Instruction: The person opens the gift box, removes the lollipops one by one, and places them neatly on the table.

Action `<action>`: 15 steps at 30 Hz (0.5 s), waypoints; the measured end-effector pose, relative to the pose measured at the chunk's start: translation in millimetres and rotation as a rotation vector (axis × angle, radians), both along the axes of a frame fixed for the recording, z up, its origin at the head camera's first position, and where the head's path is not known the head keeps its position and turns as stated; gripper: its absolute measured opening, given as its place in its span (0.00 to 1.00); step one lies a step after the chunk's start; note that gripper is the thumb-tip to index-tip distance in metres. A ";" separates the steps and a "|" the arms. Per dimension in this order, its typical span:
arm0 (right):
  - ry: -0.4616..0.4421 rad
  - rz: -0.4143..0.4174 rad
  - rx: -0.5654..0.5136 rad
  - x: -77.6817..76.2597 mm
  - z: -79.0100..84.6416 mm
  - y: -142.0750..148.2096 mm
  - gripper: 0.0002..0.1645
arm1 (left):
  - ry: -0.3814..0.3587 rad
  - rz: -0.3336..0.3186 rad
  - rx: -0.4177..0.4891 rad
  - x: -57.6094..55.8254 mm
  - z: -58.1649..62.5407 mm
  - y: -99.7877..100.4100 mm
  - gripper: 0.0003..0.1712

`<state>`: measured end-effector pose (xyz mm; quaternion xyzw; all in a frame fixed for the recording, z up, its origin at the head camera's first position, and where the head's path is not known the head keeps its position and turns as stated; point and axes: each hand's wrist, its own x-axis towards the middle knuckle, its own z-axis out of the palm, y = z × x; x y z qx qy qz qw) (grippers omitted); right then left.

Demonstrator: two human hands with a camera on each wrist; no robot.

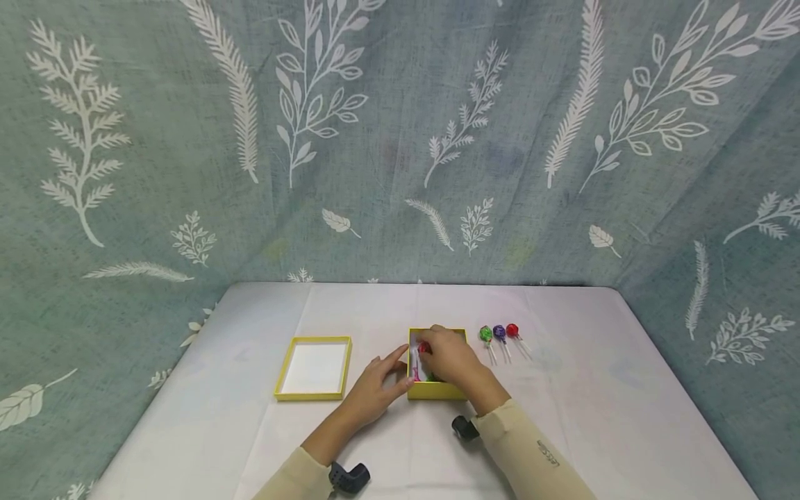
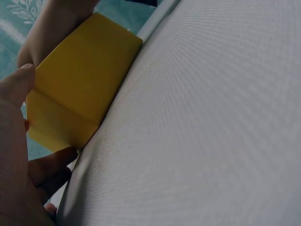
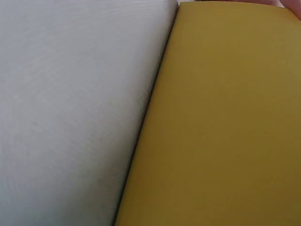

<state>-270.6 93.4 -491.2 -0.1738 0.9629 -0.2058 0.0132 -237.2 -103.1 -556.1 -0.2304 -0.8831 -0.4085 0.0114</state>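
A yellow box (image 1: 437, 392) stands uncovered near the middle of the table in the head view. My right hand (image 1: 446, 354) reaches into it from the right, fingers bent down around a red lollipop (image 1: 423, 346). A pink stick lies by the box's left inner wall, and a bit of green shows below the hand. The rest of the contents is hidden. My left hand (image 1: 373, 390) touches the box's left side with extended thumb and fingers. In the left wrist view its thumb (image 2: 21, 84) lies at the box's edge. The right wrist view shows mostly the box's wall (image 3: 225, 113).
Left of the box lies its yellow-rimmed lid (image 1: 312, 368), white inside facing up. Right of the box lie a green lollipop (image 1: 486, 334), a purple lollipop (image 1: 499, 332) and a red lollipop (image 1: 512, 330) in a row. A patterned curtain (image 1: 387, 139) hangs behind the table.
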 end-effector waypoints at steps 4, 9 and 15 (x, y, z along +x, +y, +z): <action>0.039 -0.005 -0.045 0.4 4.0 2.9 0.20 | 0.007 -0.001 -0.007 1.1 -0.2 -0.3 0.39; 0.081 -0.013 -0.108 0.4 10.4 7.9 0.19 | -0.002 0.002 -0.014 2.0 -0.5 -0.4 0.39; 0.124 -0.052 -0.194 -3.1 18.1 15.1 0.20 | 0.006 0.001 0.000 0.6 -0.3 0.2 0.40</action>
